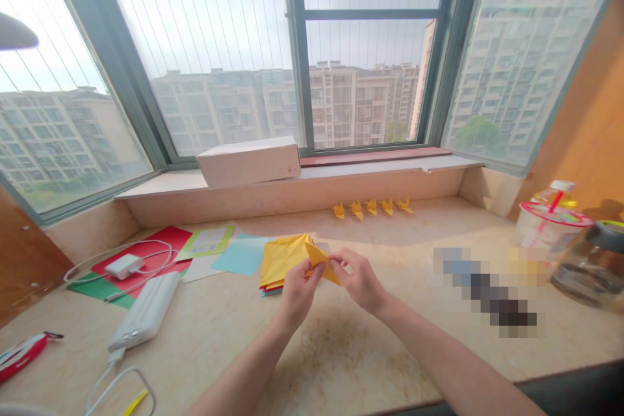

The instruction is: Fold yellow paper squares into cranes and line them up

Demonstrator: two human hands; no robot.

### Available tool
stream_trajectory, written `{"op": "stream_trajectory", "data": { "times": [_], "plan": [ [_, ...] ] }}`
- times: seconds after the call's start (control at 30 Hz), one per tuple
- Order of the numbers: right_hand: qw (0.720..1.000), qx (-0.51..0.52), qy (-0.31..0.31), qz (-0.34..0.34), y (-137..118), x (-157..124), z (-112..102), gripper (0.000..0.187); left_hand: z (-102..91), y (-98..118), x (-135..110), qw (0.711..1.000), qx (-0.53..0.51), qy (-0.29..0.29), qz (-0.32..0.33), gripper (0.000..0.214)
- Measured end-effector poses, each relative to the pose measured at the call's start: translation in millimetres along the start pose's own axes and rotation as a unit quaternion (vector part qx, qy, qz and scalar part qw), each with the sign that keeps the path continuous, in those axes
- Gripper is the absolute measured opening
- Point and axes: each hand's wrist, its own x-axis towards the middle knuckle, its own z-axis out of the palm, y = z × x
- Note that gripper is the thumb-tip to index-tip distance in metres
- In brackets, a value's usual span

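Between both hands is a small piece of folded yellow paper [316,252], raised above the counter. My left hand [299,292] pinches its lower left part with thumb and fingers. On the other side, my right hand [358,278] grips the paper's right edge with closed fingertips. Just behind and left of my left hand lies a stack of yellow paper [280,257], with red and blue edges showing beneath. Beyond the hands, a row of several small yellow origami cranes [372,207] stands near the back ledge.
Left of the stack lie a light blue sheet [242,256], red paper [166,242], a white power bank [146,312] with cable and a charger [124,266]. A glass jug [587,270] and lidded cup [546,224] stand right. A white box [251,166] sits on the ledge.
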Motion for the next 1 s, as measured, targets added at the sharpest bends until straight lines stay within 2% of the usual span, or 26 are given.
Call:
{"op": "stream_trajectory", "data": {
  "times": [0.2,0.27,0.33,0.4,0.47,0.57,0.67,0.8,1.0],
  "plan": [
    [0.999,0.007,-0.015,0.034,3,-3,4,0.016,-0.2,1,-1,0.999,0.038,-0.016,0.001,0.033],
    [1.0,-0.003,-0.007,0.026,1,-2,1,0.017,1.7,2,-1,1.0,0.013,-0.016,-0.003,0.033],
    [1.0,-0.021,0.005,0.003,-2,-1,-3,0.017,2.8,4,-2,1.0,-0.03,0.005,0.006,0.041],
    [0.998,-0.054,0.008,-0.033,-4,0,-9,0.018,1.1,6,-2,0.997,-0.037,0.049,0.043,0.059],
    [0.993,-0.097,-0.001,-0.073,-4,0,-13,0.017,-3.7,9,-2,0.99,0.031,0.079,0.113,0.066],
    [0.982,-0.151,-0.027,-0.111,-5,0,-19,0.017,-12.9,12,-2,0.957,0.193,0.039,0.21,0.034],
    [0.973,-0.183,-0.054,-0.127,-7,-1,-21,0.018,-18.3,13,-2,0.933,0.275,0.013,0.23,0.02],
    [0.969,-0.195,-0.065,-0.141,-8,-1,-21,0.02,-19.5,10,1,0.922,0.292,0.01,0.253,0.017],
    [0.978,-0.167,-0.066,-0.105,-3,3,-20,0.018,-20.5,12,7,0.923,0.272,0.001,0.273,0.017]
  ]
}}
